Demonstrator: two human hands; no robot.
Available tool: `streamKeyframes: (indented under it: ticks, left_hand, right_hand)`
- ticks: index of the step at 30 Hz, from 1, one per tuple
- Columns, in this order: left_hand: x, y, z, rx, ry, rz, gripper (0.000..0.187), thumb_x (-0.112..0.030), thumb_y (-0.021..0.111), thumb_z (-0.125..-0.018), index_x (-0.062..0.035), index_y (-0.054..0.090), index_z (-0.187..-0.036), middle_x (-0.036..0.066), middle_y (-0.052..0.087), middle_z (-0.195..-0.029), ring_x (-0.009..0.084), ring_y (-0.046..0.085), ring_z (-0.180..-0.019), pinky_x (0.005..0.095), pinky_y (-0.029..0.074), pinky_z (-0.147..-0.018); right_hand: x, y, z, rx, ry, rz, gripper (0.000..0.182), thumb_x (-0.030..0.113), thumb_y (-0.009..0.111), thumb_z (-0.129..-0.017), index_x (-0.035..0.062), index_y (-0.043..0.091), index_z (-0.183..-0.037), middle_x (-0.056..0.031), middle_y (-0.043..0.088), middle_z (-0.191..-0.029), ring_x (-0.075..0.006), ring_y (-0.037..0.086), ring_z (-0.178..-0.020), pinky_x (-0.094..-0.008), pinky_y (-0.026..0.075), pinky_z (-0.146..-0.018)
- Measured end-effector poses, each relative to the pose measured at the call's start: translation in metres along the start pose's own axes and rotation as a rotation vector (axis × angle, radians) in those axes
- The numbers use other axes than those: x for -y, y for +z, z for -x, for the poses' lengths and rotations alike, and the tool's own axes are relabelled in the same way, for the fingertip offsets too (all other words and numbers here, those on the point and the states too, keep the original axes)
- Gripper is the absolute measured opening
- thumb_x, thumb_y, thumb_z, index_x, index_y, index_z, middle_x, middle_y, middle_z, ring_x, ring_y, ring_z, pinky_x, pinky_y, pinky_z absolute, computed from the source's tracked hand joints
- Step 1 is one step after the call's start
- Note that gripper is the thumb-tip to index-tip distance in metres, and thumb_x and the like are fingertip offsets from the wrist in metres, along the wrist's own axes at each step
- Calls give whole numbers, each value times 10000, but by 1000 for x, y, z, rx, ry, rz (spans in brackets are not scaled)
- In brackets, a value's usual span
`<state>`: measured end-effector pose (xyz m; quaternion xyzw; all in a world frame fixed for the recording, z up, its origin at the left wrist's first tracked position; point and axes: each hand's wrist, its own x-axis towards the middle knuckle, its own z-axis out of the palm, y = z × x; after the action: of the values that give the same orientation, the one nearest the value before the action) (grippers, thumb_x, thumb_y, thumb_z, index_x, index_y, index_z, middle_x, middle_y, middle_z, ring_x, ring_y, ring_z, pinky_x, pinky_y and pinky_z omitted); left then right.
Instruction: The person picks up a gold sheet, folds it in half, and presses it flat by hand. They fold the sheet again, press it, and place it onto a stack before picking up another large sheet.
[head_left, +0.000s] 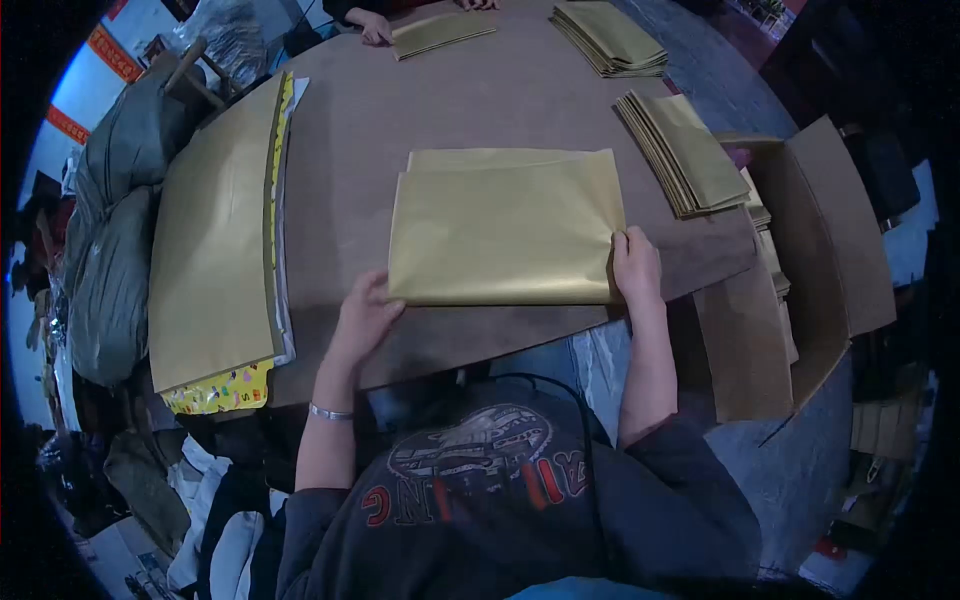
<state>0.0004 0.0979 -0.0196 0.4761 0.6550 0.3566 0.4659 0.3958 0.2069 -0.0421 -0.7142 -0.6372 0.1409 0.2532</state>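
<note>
A folded sheet of gold paper (pixel 505 235) lies in front of me, its smooth fold toward my body and its far edges slightly out of line. My right hand (pixel 638 265) pinches the right edge, and small creases spread from the grip. At the near left corner, my left hand (pixel 366 315) touches the paper with thumb and fingers apart. A large stack of flat gold sheets (pixel 215 235) lies to the left, on yellow printed wrapping (pixel 225 390). To the right is a fanned pile of folded gold paper (pixel 685 155).
Another folded gold pile (pixel 610 38) sits at the far right of the brown-covered table (pixel 340 130). Across from me, another person's hand (pixel 376 30) touches a folded gold sheet (pixel 445 35). An open cardboard box (pixel 745 345) holding folded gold paper stands beside the table's right edge.
</note>
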Motion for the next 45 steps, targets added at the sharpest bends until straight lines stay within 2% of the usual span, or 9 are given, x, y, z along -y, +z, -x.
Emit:
streamKeyframes:
  ticks: [5,7,9,11,12,15,17,19,45]
  left_hand:
    - [22,0,-20,-136,117,-216,382,-114,629,-874,15,533,-1220,197,675,-967,267,668,-918,369,521,-803]
    - [21,3,-24,-185,214,-344,309,-59,577,-932,34,519,-1221,58,619,-868,82,532,-746,259,459,-652]
    - [16,5,-23,-207,210,-376,304,-105,581,-938,33,532,-1204,81,620,-875,111,540,-734,287,473,-674]
    - [8,6,-19,-216,177,-446,343,-141,571,-908,13,536,-1212,248,652,-1070,359,640,-1028,404,500,-872]
    - [-11,9,-13,-199,93,-389,342,-135,566,-910,15,538,-1216,251,653,-1056,374,635,-1033,414,498,-870]
    - [-17,4,-6,-76,122,-299,371,-145,596,-930,6,514,-1259,154,635,-999,202,615,-908,321,486,-800]
    - [9,3,-12,-113,167,-354,393,-142,606,-924,5,506,-1274,155,635,-1029,201,618,-907,314,486,-790]
    - [15,3,-16,-146,238,-402,373,-185,604,-903,-4,541,-1224,241,652,-1037,382,646,-967,422,512,-823]
    - [4,12,42,-69,67,-469,355,-219,634,-852,-113,583,-1187,222,660,-873,420,636,-852,485,519,-726]
  right_hand:
    - [9,-6,-11,70,40,57,350,331,452,-981,2,567,-949,-257,640,-897,-455,601,-903,-532,469,-769]
    - [6,-2,-18,59,36,52,355,332,451,-979,2,578,-947,-254,644,-906,-454,603,-903,-532,470,-774]
    - [11,-1,-23,50,57,94,366,327,450,-971,1,610,-928,-254,652,-937,-449,610,-901,-535,475,-792]
    - [16,-1,-27,75,84,132,367,328,454,-966,3,619,-930,-252,653,-946,-445,609,-913,-533,476,-805]
    - [17,0,-27,106,117,170,368,329,457,-962,5,627,-931,-249,655,-956,-441,608,-925,-530,477,-819]
    - [6,9,-31,83,78,187,373,345,464,-956,13,631,-935,-251,649,-960,-443,604,-944,-528,476,-830]
    - [10,9,-29,51,67,187,386,360,466,-956,13,630,-917,-257,644,-951,-450,600,-940,-530,471,-826]
    - [18,5,-29,72,110,197,372,345,464,-958,15,635,-936,-253,647,-954,-442,606,-943,-532,473,-829]
    - [25,9,-27,124,78,290,378,376,461,-962,40,635,-944,-241,659,-948,-440,617,-930,-532,482,-832]
